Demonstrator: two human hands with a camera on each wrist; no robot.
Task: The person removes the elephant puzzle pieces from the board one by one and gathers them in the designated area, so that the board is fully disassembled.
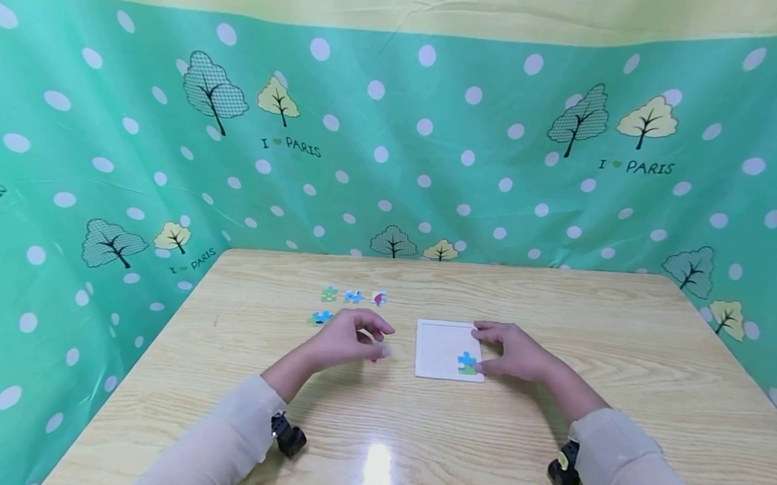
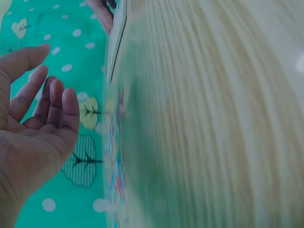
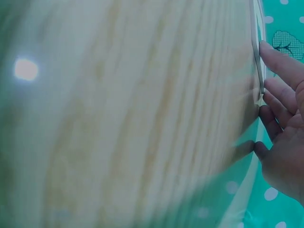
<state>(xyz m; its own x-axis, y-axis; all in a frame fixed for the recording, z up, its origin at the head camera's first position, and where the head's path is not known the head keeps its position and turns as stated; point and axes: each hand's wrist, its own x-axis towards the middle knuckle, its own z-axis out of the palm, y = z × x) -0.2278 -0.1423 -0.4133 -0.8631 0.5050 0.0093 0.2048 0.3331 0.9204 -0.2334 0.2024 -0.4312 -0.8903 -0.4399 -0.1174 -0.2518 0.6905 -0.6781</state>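
Observation:
My left hand [image 1: 355,336] hovers above the table left of a white puzzle tray [image 1: 437,343], its fingers loosely bent. In the left wrist view the palm and fingers of that hand [image 2: 45,109] show nothing held. My right hand [image 1: 516,351] rests at the tray's right edge, fingers by the upper right corner. Its thumb touches the tray side beside a blue-and-green puzzle piece [image 1: 467,364], which lies in the tray's lower right corner. In the right wrist view the fingertips of the right hand [image 3: 285,114] meet the tray's edge [image 3: 257,61].
Loose puzzle pieces lie beyond my left hand: a green one [image 1: 328,294], a blue-and-white one [image 1: 354,296], a red-and-white one [image 1: 378,297] and a blue one [image 1: 321,317]. The hand partly covers that area. A dotted green curtain [image 1: 433,178] hangs behind the wooden table [image 1: 442,442].

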